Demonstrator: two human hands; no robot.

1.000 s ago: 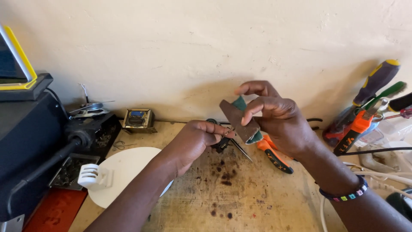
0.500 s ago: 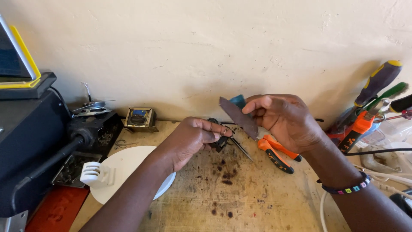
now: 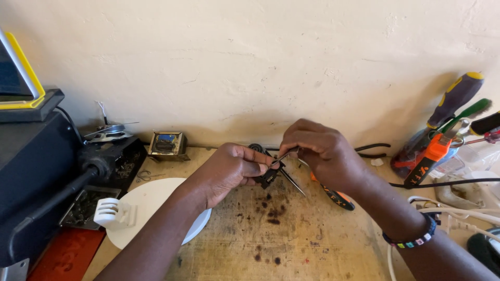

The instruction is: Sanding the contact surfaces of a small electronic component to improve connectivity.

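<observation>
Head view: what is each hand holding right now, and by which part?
Left hand pinches a small black part by its left end. Right hand grips a thin metal tool by its upper end, tip at the part.

small black part (image 3: 266,177) mostly hidden by hands

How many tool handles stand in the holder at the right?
4, maybe more hidden: dark grey handle with yellow cap, green handle, black handle at the frame edge, orange-and-black handle lowest.
</observation>
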